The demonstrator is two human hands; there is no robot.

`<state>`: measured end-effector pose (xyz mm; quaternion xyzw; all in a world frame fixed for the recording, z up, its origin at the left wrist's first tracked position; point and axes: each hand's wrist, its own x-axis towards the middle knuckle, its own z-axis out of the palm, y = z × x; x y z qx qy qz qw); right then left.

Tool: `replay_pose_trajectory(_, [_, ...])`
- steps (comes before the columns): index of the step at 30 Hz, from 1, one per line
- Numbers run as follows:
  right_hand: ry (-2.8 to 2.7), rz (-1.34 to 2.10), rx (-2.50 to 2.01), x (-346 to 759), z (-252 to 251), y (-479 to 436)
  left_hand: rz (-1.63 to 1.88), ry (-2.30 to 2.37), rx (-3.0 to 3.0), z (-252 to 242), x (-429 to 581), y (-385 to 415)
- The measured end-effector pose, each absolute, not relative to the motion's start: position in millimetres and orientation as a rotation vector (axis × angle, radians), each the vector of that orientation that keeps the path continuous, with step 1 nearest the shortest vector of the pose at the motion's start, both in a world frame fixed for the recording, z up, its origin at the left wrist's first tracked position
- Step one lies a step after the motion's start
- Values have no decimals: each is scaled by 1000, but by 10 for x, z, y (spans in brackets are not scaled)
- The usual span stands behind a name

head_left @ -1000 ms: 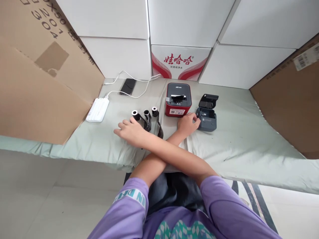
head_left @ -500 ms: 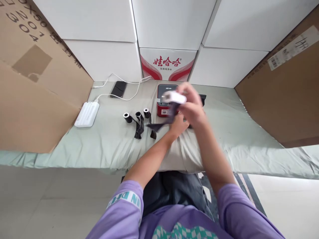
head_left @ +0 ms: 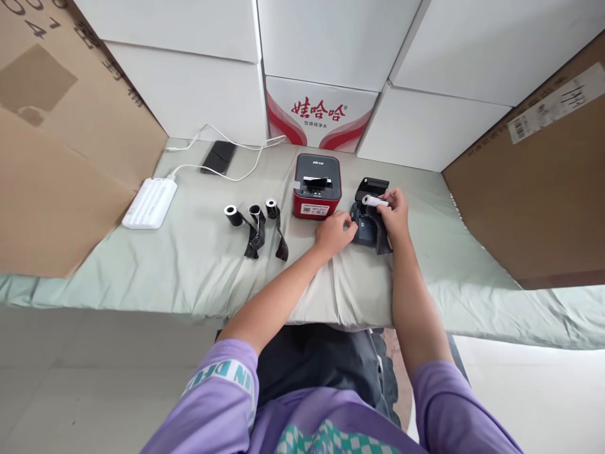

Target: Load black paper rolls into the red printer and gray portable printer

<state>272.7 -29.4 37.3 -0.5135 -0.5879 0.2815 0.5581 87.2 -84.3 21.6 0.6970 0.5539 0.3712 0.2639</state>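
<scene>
My right hand (head_left: 396,216) is closed on a small roll (head_left: 374,201) with a white core and a dark strip hanging from it, held over the open dark grey printer (head_left: 363,217). My left hand (head_left: 334,231) rests against that printer's left side, fingers curled on its edge. A red and dark printer (head_left: 316,185) stands just left of it. Three more small rolls (head_left: 250,217) with dark strips lie further left on the pale green cloth.
A white power bank (head_left: 149,202) with cables and a black phone (head_left: 218,156) lie at the back left. White cartons (head_left: 331,38) and a red-printed carton (head_left: 317,115) wall the back. Brown cardboard (head_left: 51,157) leans at left, another brown carton (head_left: 539,183) at right.
My arms were crossed, with my right hand at the rolls on the left. It lifted one roll, swung it up and across, and now holds it over the grey printer.
</scene>
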Motion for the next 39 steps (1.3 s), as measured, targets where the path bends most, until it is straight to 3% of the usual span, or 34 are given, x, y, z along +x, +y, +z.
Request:
replay_pose_trajectory(9, [-1499, 508, -1315, 2724, 358, -300, 1020, 1482, 1876, 223, 866, -859])
replay_pose_trajectory(23, [-1607, 757, -1156, 2632, 576, -519, 1187, 1104, 1589, 138, 841, -790])
replay_pose_trajectory(39, [-1784, 549, -1140, 2432, 651, -646, 1227, 1041, 1335, 153, 841, -757])
